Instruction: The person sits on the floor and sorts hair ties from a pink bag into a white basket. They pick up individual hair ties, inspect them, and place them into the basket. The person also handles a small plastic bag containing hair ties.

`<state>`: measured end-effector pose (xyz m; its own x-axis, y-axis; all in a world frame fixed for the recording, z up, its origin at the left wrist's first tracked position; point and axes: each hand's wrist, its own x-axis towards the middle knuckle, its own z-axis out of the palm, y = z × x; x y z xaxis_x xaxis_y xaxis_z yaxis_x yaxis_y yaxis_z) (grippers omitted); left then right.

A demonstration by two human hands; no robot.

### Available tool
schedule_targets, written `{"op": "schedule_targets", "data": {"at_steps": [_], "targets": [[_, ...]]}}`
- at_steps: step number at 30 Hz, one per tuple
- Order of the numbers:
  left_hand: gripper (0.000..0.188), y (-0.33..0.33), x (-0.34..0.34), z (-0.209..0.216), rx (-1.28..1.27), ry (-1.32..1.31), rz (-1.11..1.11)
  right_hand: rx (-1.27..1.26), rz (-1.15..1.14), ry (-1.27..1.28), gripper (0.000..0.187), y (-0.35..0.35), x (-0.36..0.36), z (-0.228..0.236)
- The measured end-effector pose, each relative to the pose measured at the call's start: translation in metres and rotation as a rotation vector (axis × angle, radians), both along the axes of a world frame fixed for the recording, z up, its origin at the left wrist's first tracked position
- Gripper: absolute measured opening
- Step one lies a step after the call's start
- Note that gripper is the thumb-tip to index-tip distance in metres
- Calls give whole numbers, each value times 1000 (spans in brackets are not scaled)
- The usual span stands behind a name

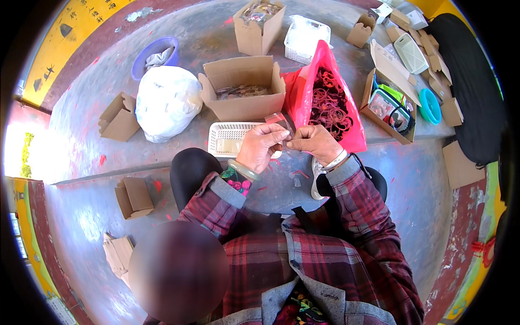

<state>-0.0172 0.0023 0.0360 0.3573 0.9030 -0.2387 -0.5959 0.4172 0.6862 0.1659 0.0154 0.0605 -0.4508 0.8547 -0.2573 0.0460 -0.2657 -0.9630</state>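
Observation:
My left hand and my right hand meet in front of me, thumbs and fingers pinched together. Between them is a small clear plastic bag, its upper end showing above my left fingers. Whether anything is inside the bag cannot be made out. Just beyond my left hand sits a white perforated basket with flat pale pieces in it. To the right of my right hand stands a pink plastic bag, open at the top, full of dark red looped cords.
Behind the basket stands a cardboard box holding flat packets. A stuffed white bag and a purple basin lie left. At right are an open carton, a turquoise basket and several boxes. A step edge crosses the floor.

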Motion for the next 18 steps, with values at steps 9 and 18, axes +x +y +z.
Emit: {"op": "schedule_targets", "data": {"at_steps": [9, 18], "targets": [[11, -1, -1, 4, -30, 5, 20, 88, -5, -83, 17, -1, -2, 6], [8, -1, 4, 1, 80, 122, 79, 216, -17, -228, 14, -1, -3, 3]]}}
